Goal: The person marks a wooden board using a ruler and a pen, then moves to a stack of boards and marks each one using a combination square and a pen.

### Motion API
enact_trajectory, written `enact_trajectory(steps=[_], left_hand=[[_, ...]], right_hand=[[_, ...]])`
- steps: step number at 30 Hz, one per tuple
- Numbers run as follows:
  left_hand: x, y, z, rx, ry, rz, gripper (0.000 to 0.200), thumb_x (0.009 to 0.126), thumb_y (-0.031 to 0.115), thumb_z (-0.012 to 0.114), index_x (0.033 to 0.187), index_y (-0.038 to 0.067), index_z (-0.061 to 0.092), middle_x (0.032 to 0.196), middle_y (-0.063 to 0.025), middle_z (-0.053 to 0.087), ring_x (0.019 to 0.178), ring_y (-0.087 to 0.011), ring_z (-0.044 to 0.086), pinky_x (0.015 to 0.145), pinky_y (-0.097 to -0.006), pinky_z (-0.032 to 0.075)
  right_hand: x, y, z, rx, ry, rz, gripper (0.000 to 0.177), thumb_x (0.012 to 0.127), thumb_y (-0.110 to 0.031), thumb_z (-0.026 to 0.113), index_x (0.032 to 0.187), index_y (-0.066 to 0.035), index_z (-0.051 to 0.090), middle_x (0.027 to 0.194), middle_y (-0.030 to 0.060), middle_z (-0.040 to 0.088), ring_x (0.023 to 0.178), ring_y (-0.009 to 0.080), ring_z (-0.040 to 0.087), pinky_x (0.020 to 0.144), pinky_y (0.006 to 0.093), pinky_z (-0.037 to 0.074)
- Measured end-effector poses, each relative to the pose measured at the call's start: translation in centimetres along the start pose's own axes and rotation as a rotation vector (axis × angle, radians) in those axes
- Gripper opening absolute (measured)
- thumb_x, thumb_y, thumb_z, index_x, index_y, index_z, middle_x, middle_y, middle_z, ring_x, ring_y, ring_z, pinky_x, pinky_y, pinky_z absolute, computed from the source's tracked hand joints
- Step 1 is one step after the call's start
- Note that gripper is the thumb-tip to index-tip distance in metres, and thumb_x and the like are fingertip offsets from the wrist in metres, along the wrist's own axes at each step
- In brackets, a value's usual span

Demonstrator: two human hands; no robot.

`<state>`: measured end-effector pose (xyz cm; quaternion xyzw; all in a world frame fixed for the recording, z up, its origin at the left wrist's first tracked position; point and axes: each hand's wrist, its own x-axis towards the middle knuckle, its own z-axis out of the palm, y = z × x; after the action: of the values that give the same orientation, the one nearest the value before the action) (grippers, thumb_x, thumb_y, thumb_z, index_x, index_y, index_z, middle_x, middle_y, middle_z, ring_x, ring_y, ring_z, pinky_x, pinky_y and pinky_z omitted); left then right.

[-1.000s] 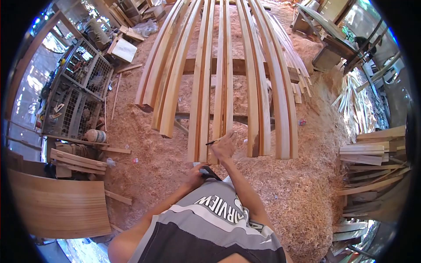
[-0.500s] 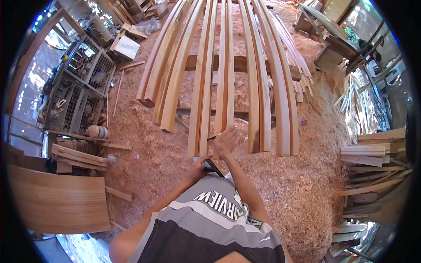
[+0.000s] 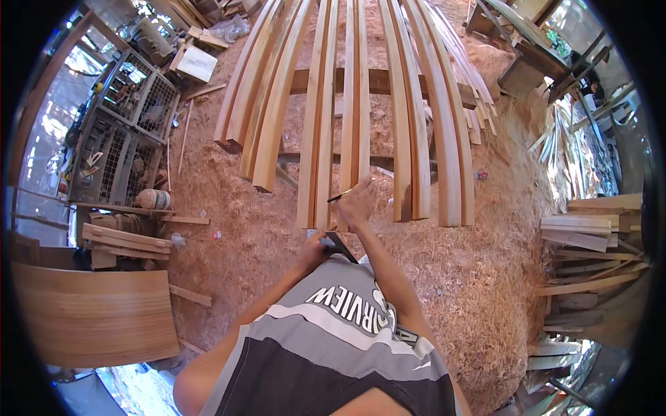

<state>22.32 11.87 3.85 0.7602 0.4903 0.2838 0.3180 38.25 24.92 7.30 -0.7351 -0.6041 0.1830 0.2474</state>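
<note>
My right hand [image 3: 356, 206] is closed around a dark pencil [image 3: 339, 197], its tip pointing left. It rests at the near end of a long wooden strip [image 3: 354, 132] in the middle of the row. Just below, close to my body, my left hand [image 3: 316, 249] grips a try square [image 3: 341, 247] with a dark flat edge, held against the strip ends. Left of the pencil lies a neighbouring pair of strips [image 3: 317, 159]. To the right, another strip [image 3: 402, 166] has a dark patch near its end.
A wooden crossbeam [image 3: 379, 82] supports the strips over a floor of shavings [image 3: 250, 291]. At left stand a wire-mesh rack [image 3: 132, 125], a spool of cord [image 3: 153, 200] and a broad wooden panel [image 3: 97, 315]. Stacked offcuts [image 3: 579, 225] line the right side.
The view has shifted slightly, so the strips and both hands appear higher. My hands keep their grip on the pencil and try square at the same strip ends.
</note>
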Motion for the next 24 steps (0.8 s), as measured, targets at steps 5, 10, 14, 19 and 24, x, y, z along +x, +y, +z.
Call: enact_trajectory(steps=[5,10,14,19,24], left_hand=[[0.0,-0.7,0.4,0.04,0.012,0.025,0.027,0.077,0.01,0.083,0.102,0.004,0.077,0.123,-0.0195,0.07,0.107,-0.0381,0.07,0.09,-0.0427,0.058],[-0.4,-2.9,1.7,-0.009,-0.001,0.053,0.025,0.078,0.013,0.086,0.099,0.006,0.077,0.103,-0.0148,0.072,0.098,-0.035,0.073,0.082,-0.0422,0.058],[0.0,-0.9,0.3,-0.033,0.033,0.112,0.024,0.078,0.014,0.086,0.098,0.006,0.076,0.1,-0.0143,0.072,0.093,-0.0347,0.073,0.078,-0.0423,0.058],[-0.1,-2.0,0.7,-0.03,0.015,0.079,0.024,0.079,0.016,0.087,0.097,0.005,0.076,0.101,-0.0139,0.072,0.09,-0.035,0.073,0.076,-0.0434,0.058],[0.2,-0.2,-0.3,0.019,-0.037,0.011,0.025,0.078,0.016,0.087,0.099,0.008,0.078,0.113,-0.0151,0.073,0.094,-0.0357,0.073,0.08,-0.0427,0.059]], right_hand=[[0.1,-0.2,-0.5,0.011,-0.014,0.032,0.097,0.077,-0.024,0.075,0.152,0.014,0.026,0.137,0.0337,0.047,0.125,0.0485,0.054,0.099,0.0519,0.055],[0.0,-0.1,-0.3,-0.103,-0.005,0.006,0.096,0.078,-0.025,0.075,0.151,0.015,0.026,0.136,0.0336,0.047,0.125,0.0484,0.054,0.101,0.0538,0.052],[0.3,0.6,0.9,0.037,-0.035,0.048,0.096,0.079,-0.027,0.075,0.152,0.014,0.026,0.137,0.0335,0.046,0.125,0.0483,0.054,0.103,0.0608,0.047],[0.1,0.6,0.8,-0.043,-0.038,0.035,0.103,0.079,-0.033,0.077,0.154,0.013,0.024,0.141,0.0325,0.045,0.128,0.0479,0.053,0.104,0.0737,0.038],[0.5,0.7,1.2,-0.044,-0.091,0.061,0.107,0.077,-0.034,0.078,0.155,0.013,0.022,0.146,0.0332,0.043,0.132,0.0493,0.051,0.105,0.0744,0.037]])
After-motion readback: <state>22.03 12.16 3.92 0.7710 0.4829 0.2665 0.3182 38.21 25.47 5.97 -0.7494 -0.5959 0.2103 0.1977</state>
